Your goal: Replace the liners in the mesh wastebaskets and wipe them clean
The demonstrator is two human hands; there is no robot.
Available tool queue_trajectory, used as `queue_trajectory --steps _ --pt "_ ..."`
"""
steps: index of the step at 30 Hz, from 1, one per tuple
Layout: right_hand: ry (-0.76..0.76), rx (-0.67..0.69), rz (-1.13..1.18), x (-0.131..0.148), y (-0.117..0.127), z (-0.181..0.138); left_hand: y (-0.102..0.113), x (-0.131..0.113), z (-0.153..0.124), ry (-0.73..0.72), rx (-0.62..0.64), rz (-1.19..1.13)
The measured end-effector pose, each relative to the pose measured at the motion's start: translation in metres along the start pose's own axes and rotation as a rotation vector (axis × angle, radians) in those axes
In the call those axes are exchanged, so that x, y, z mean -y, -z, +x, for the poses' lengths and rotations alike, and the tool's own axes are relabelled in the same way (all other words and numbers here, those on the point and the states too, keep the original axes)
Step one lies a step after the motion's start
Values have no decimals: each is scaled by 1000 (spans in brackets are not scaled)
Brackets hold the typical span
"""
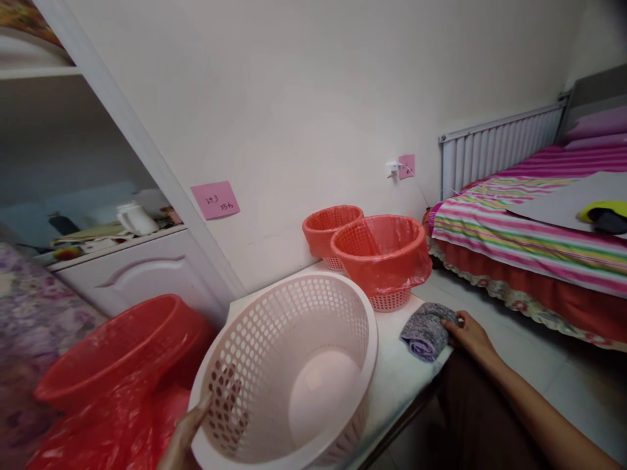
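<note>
My left hand [189,434] grips the near rim of a pale pink perforated basket [294,339], tilted toward me so its empty inside shows. My right hand [469,333] rests on the edge of a grey-purple folded cloth [425,330] that lies on the white table [396,385], fingers curled against it. Behind the pink basket stand two red baskets: the nearer red basket [379,258] is lined with a red plastic bag, the farther one [329,232] is bare.
A red basket wrapped in red plastic [117,365] lies at the lower left. A bed with a striped cover [529,241] stands at the right, a white radiator [499,147] behind it. A pink note [215,200] sticks to the wall. A cupboard shelf [98,235] holds clutter.
</note>
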State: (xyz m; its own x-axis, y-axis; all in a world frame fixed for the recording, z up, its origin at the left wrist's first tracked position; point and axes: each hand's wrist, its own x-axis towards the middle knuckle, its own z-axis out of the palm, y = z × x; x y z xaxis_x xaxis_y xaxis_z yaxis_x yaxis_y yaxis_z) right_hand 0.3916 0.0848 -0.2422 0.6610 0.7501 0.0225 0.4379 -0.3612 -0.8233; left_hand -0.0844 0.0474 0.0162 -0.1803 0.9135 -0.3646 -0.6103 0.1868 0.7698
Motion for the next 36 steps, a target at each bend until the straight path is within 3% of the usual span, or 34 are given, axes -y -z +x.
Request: queue_trajectory --steps 6,11,14,16,18,21,24,25,27,31,36 --pt "19 -59 0 8 7 -14 6 -2 19 -119 166 58" --pt "58 -180 66 8 19 -38 8 4 17 -171 270 -1" --pt "98 -236 170 -3 26 -66 29 12 17 -235 250 17" --pt "117 -206 237 -9 26 -90 57 22 18 -340 156 111" --pt "144 -74 246 -11 18 -119 90 36 18 -430 27 216" --pt "243 333 228 -3 -16 -167 139 67 9 -399 -61 369" --pt "292 852 252 10 -71 -213 174 103 -3 -295 -2 632" --pt "297 937 265 14 -91 -227 184 115 -6 -267 42 723" --pt "289 1040 295 21 -129 -250 200 136 -9 -250 83 873" --pt "147 1220 327 31 -191 -279 226 160 -10 -282 44 1071" --pt "86 1314 351 39 -227 -305 243 165 -15 -336 63 1232"
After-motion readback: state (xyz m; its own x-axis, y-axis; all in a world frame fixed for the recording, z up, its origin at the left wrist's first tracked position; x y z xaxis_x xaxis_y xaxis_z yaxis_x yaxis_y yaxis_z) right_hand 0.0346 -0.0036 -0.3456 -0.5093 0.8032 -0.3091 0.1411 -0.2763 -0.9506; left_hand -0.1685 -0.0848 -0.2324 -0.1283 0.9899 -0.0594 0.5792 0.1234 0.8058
